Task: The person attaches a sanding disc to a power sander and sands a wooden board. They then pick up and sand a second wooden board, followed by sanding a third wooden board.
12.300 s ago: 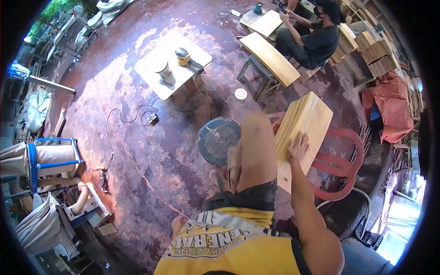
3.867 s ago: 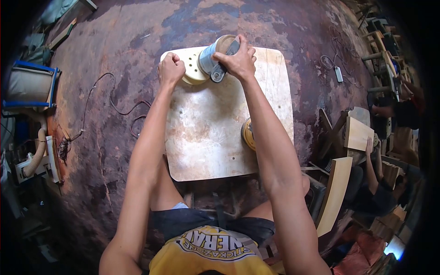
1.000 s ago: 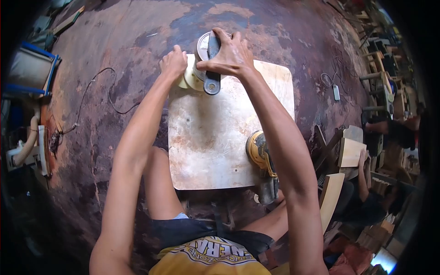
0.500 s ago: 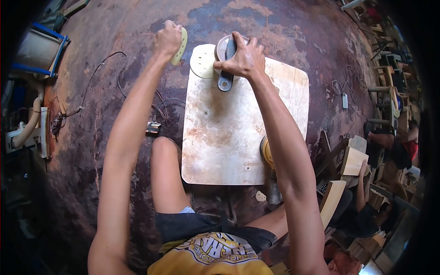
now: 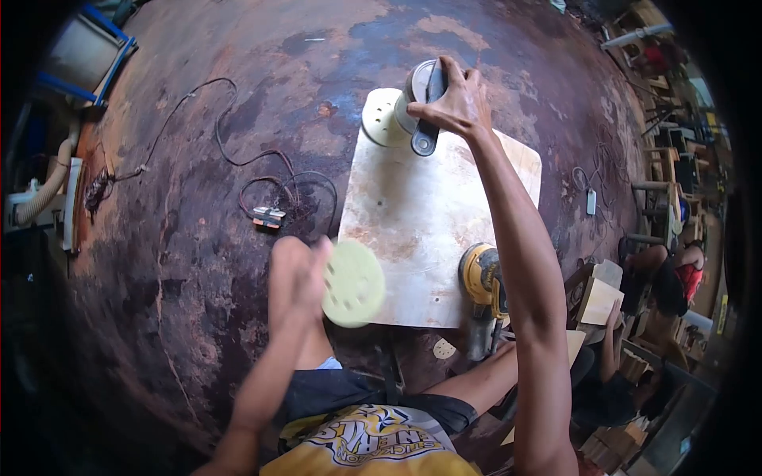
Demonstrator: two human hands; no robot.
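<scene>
My left hand (image 5: 304, 282), blurred by motion, is closed on the edge of a pale yellow-green sanding disc (image 5: 355, 285) with holes. The disc overlaps the near left corner of a worn board (image 5: 413, 222) in this view. At the board's far edge, my right hand (image 5: 463, 103) grips a round, pale, rimmed piece (image 5: 419, 82) with a dark flat bar (image 5: 426, 136) across it. The bar's rounded end has a round fitting; I cannot tell what tool it is. Another holed sanding disc (image 5: 379, 119) lies beside it on the board's far left corner.
A yellow and black sander (image 5: 481, 278) sits at the board's near right edge. Cable (image 5: 235, 143) and a small box-like item (image 5: 268, 216) lie on the stained floor to the left. At right, another person's hand (image 5: 614, 314) touches a wooden block (image 5: 601, 300).
My left hand has swung back towards my knee with the sanding disc, now turned face-on. My right hand keeps its grip at the far edge. The sander shows more fully.
</scene>
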